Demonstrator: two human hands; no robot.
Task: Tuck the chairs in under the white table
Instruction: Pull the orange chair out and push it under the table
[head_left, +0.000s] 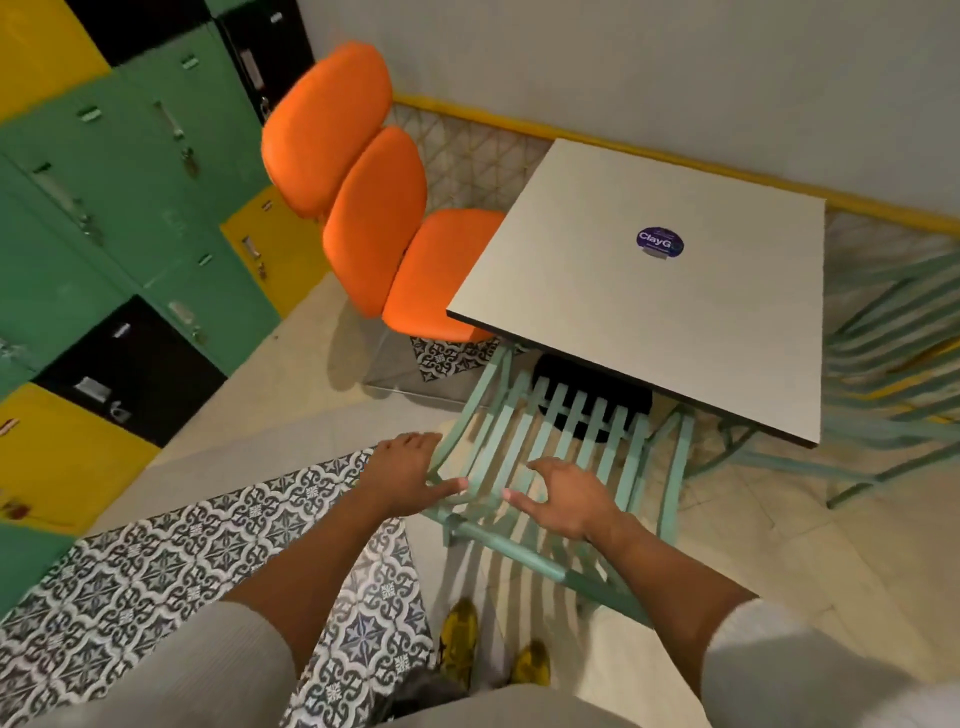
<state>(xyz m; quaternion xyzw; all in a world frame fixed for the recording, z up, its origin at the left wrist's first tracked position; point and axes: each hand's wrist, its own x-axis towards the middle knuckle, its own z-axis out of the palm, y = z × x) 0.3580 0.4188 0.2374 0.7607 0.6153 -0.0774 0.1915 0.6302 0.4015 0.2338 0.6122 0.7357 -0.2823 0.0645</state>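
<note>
The white square table (623, 322) carries a round purple sticker (660, 242). A mint-green slatted chair (571, 431) stands at its near edge, seat partly under the top and back towards me. My left hand (408, 475) holds the back's top left corner, thumb lying along the rail. My right hand (569, 499) rests with spread fingers on the slats near the top of the back. An orange padded chair (374, 208) stands at the table's left side, its seat front just under the edge. Another mint chair (893, 364) stands at the right side.
Green, yellow and black lockers (130, 234) line the left wall. A low lattice panel with a yellow rail (467, 150) runs behind the table. The table's black round base (592, 395) shows through the slats. My yellow shoes (462, 639) stand on the tiled floor behind the chair.
</note>
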